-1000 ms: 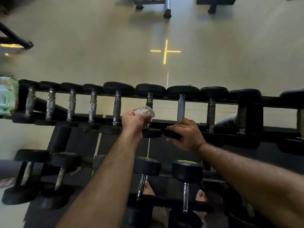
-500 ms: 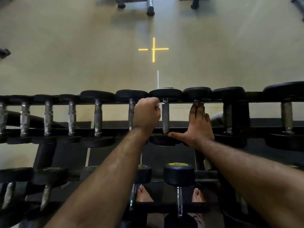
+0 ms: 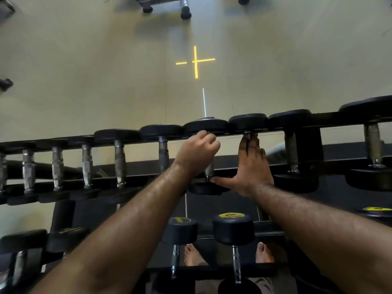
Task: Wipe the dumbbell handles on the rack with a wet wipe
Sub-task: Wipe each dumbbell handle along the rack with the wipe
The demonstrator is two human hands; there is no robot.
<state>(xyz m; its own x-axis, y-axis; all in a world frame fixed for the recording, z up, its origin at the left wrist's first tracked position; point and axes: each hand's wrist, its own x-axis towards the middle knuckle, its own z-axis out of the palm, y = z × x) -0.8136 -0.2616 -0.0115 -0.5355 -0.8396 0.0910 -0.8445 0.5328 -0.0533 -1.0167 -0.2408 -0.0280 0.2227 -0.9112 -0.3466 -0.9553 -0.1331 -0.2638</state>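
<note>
Since a second earlier, left hand [image 3: 196, 153] had shifted one dumbbell handle [image 3: 209, 170] rightward on the top rack [image 3: 127, 179], fist wrapped around it, wet wipe hidden inside. Right hand [image 3: 252, 166] lay flat, fingers straight, on the neighbouring dumbbell. Pale floor [image 3: 84, 71] beyond.

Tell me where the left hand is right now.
Head view, centre: the left hand grips a top-row dumbbell handle, just left of the flat right hand.
</note>
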